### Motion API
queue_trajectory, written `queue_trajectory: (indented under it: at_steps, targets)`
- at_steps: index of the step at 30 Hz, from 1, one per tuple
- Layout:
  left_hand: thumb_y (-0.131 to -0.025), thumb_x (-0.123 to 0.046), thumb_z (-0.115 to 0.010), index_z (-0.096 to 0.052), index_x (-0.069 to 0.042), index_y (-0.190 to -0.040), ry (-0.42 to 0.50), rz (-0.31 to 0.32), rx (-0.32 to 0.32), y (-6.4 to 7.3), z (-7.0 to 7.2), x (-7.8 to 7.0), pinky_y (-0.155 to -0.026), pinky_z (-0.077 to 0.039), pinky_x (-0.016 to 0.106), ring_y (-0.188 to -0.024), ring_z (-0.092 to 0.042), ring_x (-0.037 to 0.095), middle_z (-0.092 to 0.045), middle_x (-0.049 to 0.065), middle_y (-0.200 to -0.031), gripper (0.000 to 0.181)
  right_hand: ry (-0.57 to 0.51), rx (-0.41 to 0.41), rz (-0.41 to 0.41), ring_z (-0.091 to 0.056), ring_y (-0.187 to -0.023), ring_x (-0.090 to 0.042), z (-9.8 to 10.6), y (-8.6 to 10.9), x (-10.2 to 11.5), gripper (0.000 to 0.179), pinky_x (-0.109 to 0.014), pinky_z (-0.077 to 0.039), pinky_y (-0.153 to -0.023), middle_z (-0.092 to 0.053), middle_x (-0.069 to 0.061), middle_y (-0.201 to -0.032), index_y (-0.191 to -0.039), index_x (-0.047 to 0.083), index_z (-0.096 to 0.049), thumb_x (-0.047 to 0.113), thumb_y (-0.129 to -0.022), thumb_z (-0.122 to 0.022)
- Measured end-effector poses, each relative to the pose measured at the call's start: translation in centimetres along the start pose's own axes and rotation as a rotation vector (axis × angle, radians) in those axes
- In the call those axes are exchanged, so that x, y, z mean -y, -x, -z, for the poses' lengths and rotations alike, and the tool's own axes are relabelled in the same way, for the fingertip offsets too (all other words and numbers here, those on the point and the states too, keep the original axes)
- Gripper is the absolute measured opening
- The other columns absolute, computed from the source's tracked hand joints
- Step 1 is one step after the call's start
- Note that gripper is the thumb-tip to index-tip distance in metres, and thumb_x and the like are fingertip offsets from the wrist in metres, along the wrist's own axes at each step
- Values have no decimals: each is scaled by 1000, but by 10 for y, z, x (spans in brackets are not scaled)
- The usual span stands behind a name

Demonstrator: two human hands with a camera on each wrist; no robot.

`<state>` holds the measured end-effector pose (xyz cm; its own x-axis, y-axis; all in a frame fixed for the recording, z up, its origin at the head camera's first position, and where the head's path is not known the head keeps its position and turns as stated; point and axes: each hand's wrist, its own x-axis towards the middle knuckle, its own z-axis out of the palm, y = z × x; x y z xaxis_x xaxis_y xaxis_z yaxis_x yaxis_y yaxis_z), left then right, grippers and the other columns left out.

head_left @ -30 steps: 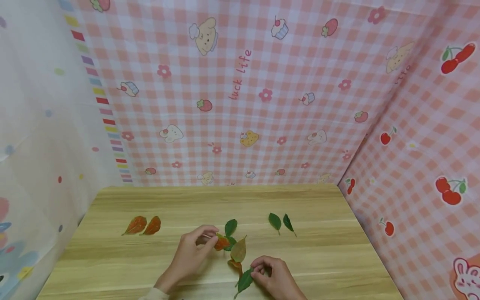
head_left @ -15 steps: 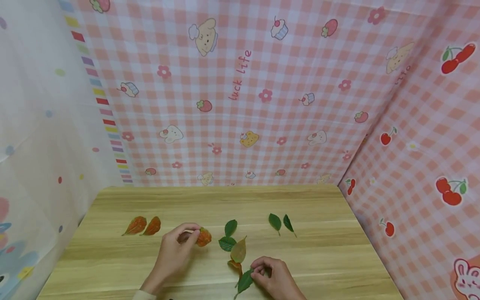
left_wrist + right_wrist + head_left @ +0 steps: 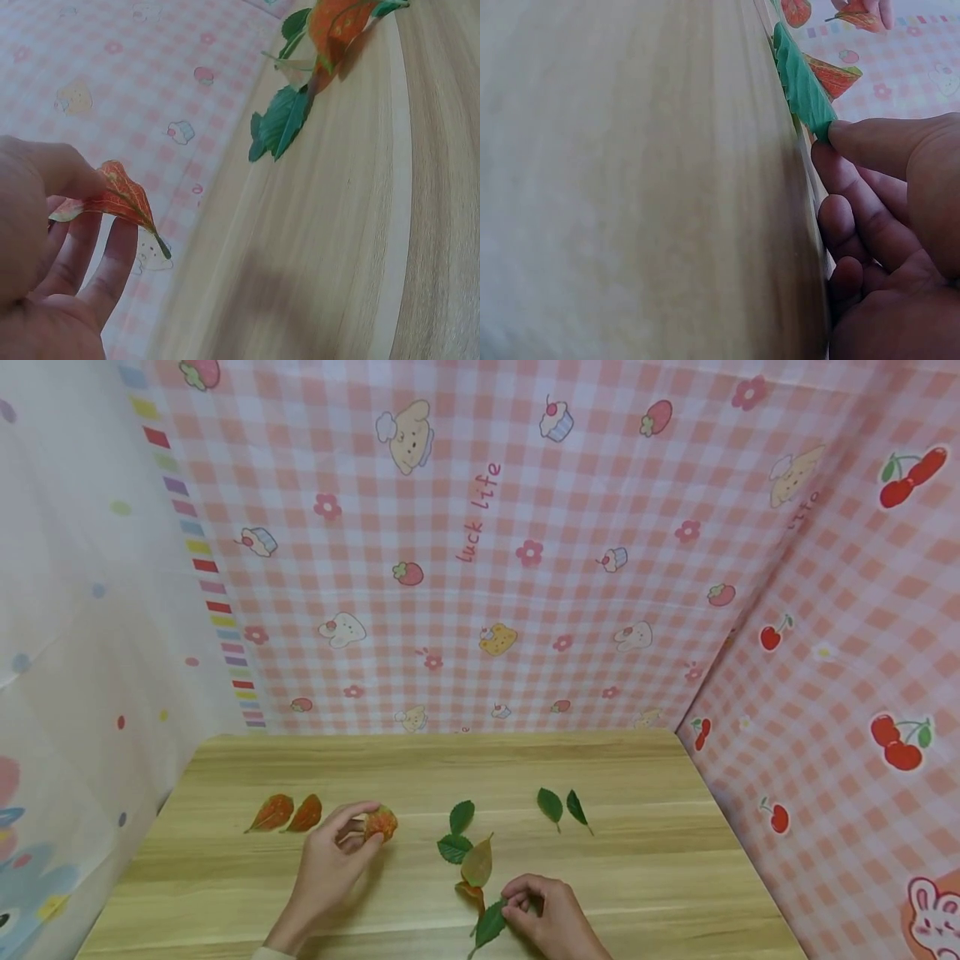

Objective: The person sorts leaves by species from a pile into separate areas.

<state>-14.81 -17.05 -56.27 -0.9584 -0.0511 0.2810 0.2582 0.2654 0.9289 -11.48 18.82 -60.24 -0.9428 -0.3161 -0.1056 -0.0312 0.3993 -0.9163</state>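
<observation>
My left hand (image 3: pixel 330 860) pinches an orange-red leaf (image 3: pixel 381 824) between thumb and fingers, over the left-middle of the table. In the left wrist view this leaf (image 3: pixel 124 199) shows yellow veins and a short stem pointing away from the hand. My right hand (image 3: pixel 551 914) pinches the tip of a green leaf (image 3: pixel 491 924) near the table's front; its ribbed surface (image 3: pixel 802 82) shows in the right wrist view. Just beyond it lie a curled orange leaf (image 3: pixel 471 893), a yellowish-brown leaf (image 3: pixel 477 862) and two green leaves, one (image 3: pixel 454 848) below the other (image 3: pixel 462 816).
Two orange-red leaves, one (image 3: pixel 272 812) beside the other (image 3: pixel 305 813), lie at the table's left. Toward the right lie a green leaf (image 3: pixel 550 804) and a narrower one (image 3: pixel 577 806). A checked cloth (image 3: pixel 450 610) hangs behind the wooden table (image 3: pixel 660 860).
My left hand has carried the orange-red leaf leftward, away from the middle leaves, uncovering a green leaf. My right hand stays in place on its green leaf.
</observation>
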Motion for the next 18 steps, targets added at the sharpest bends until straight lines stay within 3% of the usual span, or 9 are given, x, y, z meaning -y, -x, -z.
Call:
queue_trajectory:
  at_steps: [7, 11, 14, 18]
  targets:
    - [-96, 5, -85, -75, -2, -137, 7, 23, 0, -2, 5, 2, -90, -66, 17, -105, -73, -1, -75, 22, -132, 42, 17, -3, 17, -65, -85, 0, 1, 1, 0, 9, -18, -52, -80, -79, 0, -95, -109, 10, -82, 14, -102, -85]
    - [-95, 3, -88, -80, -3, -125, -25, 58, -33, -2, 7, 2, -88, -65, 15, -100, -78, 3, -81, 20, -123, 32, 21, -2, 21, -64, -84, 0, 1, 1, 1, 8, -18, -51, -80, -78, 1, -95, -109, 10, -82, 14, -102, -85]
    - [-94, 4, -88, -84, -2, -116, -35, 47, -56, -2, 9, 3, -85, -66, 16, -96, -80, 3, -85, 20, -117, 23, 23, -4, 23, -64, -85, 0, 1, 1, 2, 8, -18, -51, -81, -78, 1, -94, -108, 11, -82, 14, -101, -85]
    - [-94, 6, -87, -84, -2, -117, -58, 1, -76, -1, 12, 6, -84, -65, 14, -95, -78, -2, -85, 21, -115, 25, 31, -6, 25, -64, -85, 0, 1, 1, 2, 8, -18, -52, -81, -78, 2, -94, -108, 11, -82, 14, -101, -85]
